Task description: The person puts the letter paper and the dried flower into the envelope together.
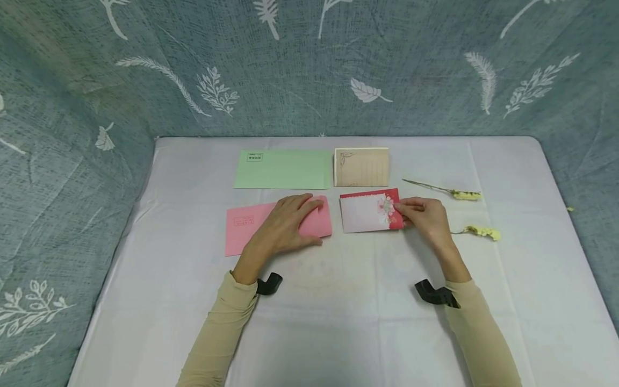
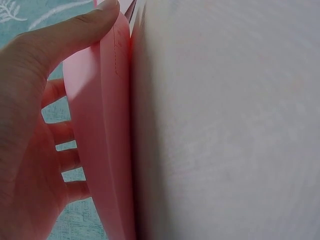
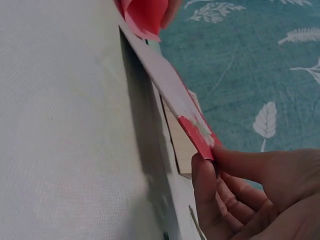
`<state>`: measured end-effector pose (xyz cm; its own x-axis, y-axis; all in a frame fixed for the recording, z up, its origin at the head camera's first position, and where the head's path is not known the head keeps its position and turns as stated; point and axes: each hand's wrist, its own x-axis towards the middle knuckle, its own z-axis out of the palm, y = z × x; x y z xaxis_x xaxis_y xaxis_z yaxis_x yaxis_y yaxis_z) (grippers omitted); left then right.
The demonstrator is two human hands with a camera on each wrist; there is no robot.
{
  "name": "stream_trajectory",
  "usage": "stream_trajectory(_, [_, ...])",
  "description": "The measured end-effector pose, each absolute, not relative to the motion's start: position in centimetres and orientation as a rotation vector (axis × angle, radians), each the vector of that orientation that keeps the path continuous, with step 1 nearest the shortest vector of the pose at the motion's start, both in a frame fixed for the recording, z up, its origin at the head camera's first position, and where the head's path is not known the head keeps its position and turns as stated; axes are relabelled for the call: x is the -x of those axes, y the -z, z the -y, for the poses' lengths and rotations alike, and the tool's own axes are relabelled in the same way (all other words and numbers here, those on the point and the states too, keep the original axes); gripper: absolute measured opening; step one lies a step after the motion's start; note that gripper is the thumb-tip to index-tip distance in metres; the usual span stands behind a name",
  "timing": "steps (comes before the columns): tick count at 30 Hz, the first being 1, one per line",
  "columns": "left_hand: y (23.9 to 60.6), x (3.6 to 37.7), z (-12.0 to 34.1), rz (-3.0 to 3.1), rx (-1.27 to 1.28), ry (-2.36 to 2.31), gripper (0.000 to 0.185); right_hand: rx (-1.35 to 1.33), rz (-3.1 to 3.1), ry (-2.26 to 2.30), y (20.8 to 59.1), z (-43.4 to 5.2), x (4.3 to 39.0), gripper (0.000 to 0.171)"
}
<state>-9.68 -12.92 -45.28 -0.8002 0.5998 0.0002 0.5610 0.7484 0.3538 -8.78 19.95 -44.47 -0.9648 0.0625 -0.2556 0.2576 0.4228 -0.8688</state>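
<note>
At the surface's (image 1: pixel 338 322) centre, pink envelope (image 1: pixel 242 228) under flat left hand (image 1: pixel 285 223), red card (image 1: pixel 369 212) at three o'clock, right hand (image 1: pixel 425 215) pinching: best lifted gently, unbent.

Green envelope (image 1: pixel 282 169), beige card (image 1: pixel 361 167), dried sprigs (image 1: pixel 466 195)

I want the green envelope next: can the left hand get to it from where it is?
Probably yes. The left hand rests on the pink envelope, and the green envelope lies flat just beyond it, with only bare table cloth between.
</note>
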Motion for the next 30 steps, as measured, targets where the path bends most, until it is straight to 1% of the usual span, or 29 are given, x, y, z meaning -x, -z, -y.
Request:
stream_trajectory(11, [45.2, 9.6, 12.8, -2.834, -0.945, -0.537, 0.079, -0.269, -2.257, 1.766, 44.6, -19.8, 9.2, 0.036])
stream_trajectory(20, [45.1, 9.5, 12.9, -2.820, -0.902, -0.546, 0.081, -0.239, -2.197, 1.731, 45.4, -18.7, 9.0, 0.034])
stream_trajectory(30, [45.2, 9.7, 12.8, -2.828, -0.925, -0.519, 0.084, -0.246, -2.181, 1.726, 45.8, -18.1, 8.8, 0.033])
